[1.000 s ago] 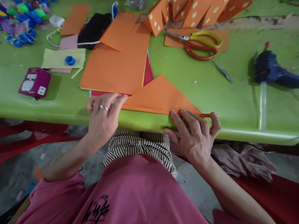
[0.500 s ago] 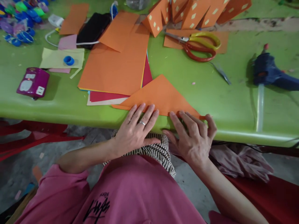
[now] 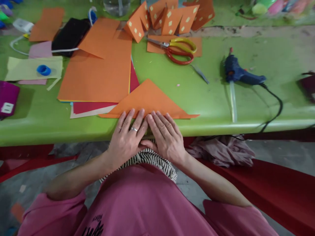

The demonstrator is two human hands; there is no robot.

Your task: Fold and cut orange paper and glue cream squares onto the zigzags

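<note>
An orange paper triangle (image 3: 147, 98) lies at the near edge of the green table, its point facing away from me and a narrow folded strip along its base. My left hand (image 3: 129, 134), with a ring on one finger, rests flat with its fingertips on that strip, left of the middle. Close beside it, my right hand (image 3: 167, 136) presses the same strip with its fingers stretched out. The left corner of the triangle overlaps a stack of coloured paper (image 3: 98, 78), orange on top.
Scissors (image 3: 176, 50) lie on an orange paper strip beyond the triangle, with a small metal blade (image 3: 200, 74) nearby. A blue glue gun (image 3: 242, 72) stands at right, its cord over the table edge. Dotted orange zigzag paper (image 3: 169, 18), a black phone (image 3: 71, 36) and a purple box (image 3: 8, 98) are around.
My right hand has slid left along the folded base from the right corner to beside my left hand. The right corner now shows uncovered. The camera view has shifted right.
</note>
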